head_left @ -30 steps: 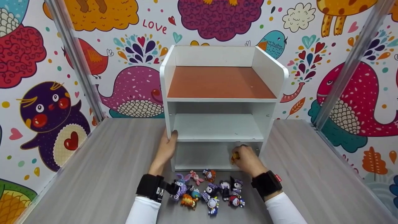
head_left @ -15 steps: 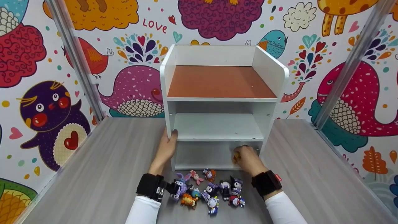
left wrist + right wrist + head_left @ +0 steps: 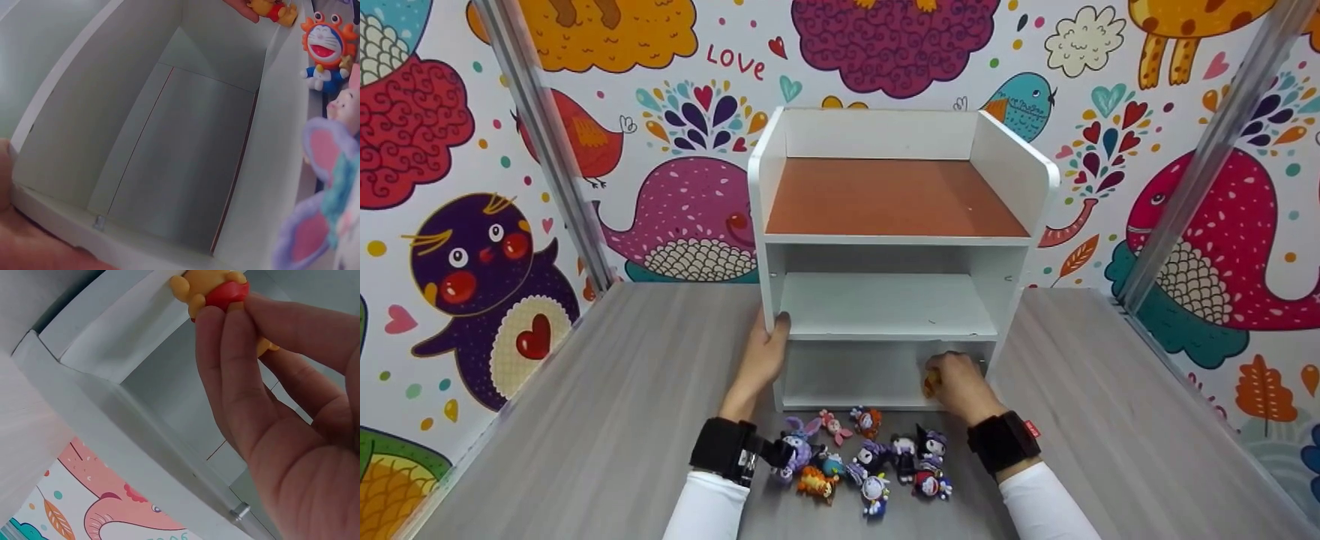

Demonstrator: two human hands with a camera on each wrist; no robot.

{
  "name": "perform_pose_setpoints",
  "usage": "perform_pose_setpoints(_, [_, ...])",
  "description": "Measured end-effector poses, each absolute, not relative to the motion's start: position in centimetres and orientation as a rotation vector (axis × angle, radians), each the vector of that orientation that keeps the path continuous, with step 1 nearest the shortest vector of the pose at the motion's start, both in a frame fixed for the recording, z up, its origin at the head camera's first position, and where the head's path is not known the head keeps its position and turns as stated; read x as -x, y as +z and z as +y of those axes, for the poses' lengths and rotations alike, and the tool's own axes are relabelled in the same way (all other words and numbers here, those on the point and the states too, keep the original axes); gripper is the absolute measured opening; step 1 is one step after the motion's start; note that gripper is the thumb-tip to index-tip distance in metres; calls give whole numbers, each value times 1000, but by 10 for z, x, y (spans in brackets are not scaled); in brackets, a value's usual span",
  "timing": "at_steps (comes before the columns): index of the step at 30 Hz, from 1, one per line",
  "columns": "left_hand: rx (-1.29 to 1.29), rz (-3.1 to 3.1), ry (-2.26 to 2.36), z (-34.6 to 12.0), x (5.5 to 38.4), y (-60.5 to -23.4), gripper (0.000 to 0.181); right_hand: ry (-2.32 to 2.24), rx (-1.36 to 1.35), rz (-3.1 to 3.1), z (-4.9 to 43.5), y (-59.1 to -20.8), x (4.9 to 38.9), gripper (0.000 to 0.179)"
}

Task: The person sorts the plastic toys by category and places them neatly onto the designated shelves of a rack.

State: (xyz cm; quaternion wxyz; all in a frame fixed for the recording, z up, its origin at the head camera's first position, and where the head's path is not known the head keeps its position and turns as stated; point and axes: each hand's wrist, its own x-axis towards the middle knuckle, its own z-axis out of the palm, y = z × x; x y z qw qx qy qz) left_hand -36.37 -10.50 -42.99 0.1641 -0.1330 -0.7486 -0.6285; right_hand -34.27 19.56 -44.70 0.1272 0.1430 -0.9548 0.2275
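Note:
My left hand (image 3: 763, 351) grips the left side panel of a white shelf unit (image 3: 885, 336), its thumb on the front edge and its other fingers hidden behind the panel. At the right end of the bottom compartment, my right hand (image 3: 960, 382) pinches a small yellow bear figurine (image 3: 216, 291) in a red shirt. In the left wrist view, that bear figurine (image 3: 274, 11) is near the compartment's front lip. Several toy figurines lie on the floor in front of the shelf, among them a rabbit-eared purple one (image 3: 797, 450), an orange tiger (image 3: 817, 484) and a pink piglet (image 3: 834, 427).
The shelf has a brown top board (image 3: 892, 196) with raised white sides, and a middle shelf (image 3: 885, 304) below it. A crab-hatted cat figurine (image 3: 325, 50) lies just outside the bottom lip. Grey wood-look flooring (image 3: 645, 390) extends around, bounded by cartoon-printed walls (image 3: 690, 217).
My right hand has shifted very slightly rightward in the bottom compartment, and the bear figurine has turned a little in its fingers. The left hand keeps its grip on the shelf.

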Motion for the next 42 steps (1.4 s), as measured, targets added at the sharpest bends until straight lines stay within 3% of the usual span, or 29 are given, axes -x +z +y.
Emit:
perform_pose_setpoints(26, [355,-2161,-1823,-106,362,-430,59,618,-343,-2874,194,-440,339,43])
perform_pose_setpoints(42, [353,-2130,-1855,-105,364,-429,59,527,-437,-2720,169,-410,304,42])
